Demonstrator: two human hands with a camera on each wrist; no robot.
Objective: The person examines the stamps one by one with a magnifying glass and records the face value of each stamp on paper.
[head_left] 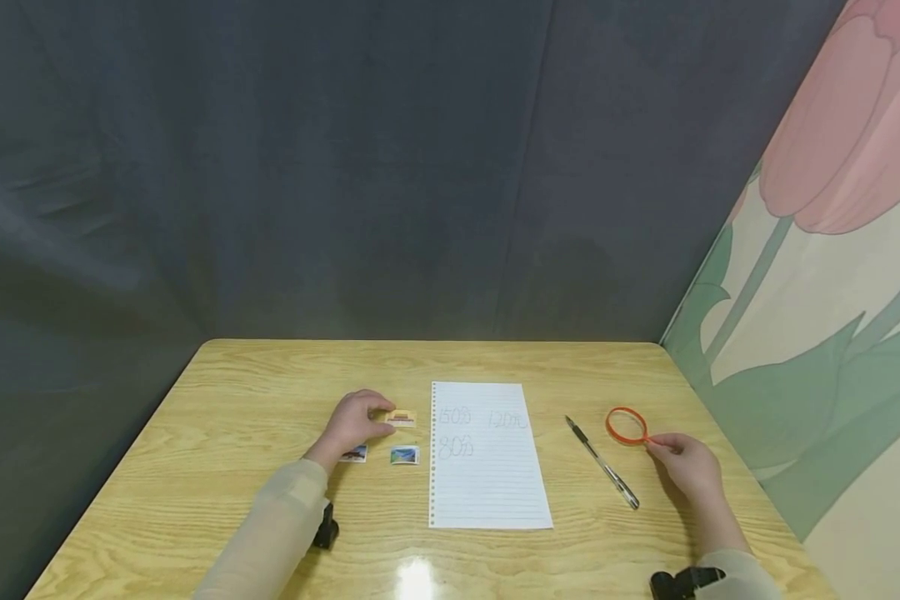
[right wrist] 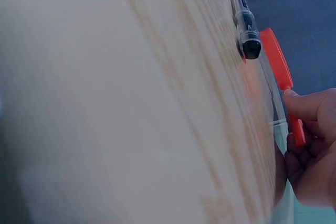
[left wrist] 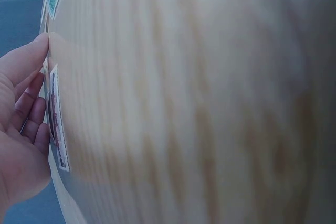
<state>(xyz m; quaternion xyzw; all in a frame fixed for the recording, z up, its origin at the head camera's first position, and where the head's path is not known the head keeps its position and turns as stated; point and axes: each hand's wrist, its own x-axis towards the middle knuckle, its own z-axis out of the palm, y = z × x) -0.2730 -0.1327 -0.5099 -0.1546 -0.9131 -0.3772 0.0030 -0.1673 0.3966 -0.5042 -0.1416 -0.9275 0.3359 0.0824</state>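
Note:
In the head view, my left hand (head_left: 354,421) has its thumb and index finger at the upper and lower edges of a yellow-orange postage stamp (head_left: 402,419). Just below lie a blue-green stamp (head_left: 405,455) and another stamp (head_left: 356,454), partly covered by my wrist. My right hand (head_left: 688,467) grips the handle of a red-rimmed magnifying glass (head_left: 627,426), lens just above or on the table. The right wrist view shows the red handle (right wrist: 296,129) between thumb and curled fingers. Seen from the left wrist, a stamp (left wrist: 60,124) lies beneath the left hand (left wrist: 21,114).
A lined sheet of paper (head_left: 487,492) with handwritten numbers lies mid-table, right of the stamps. Between the paper and the magnifying glass rests a pen (head_left: 603,463). Dark cloth (head_left: 420,167) hangs behind the wooden table (head_left: 270,375), and a tulip-patterned wall covering (head_left: 832,333) borders its right side.

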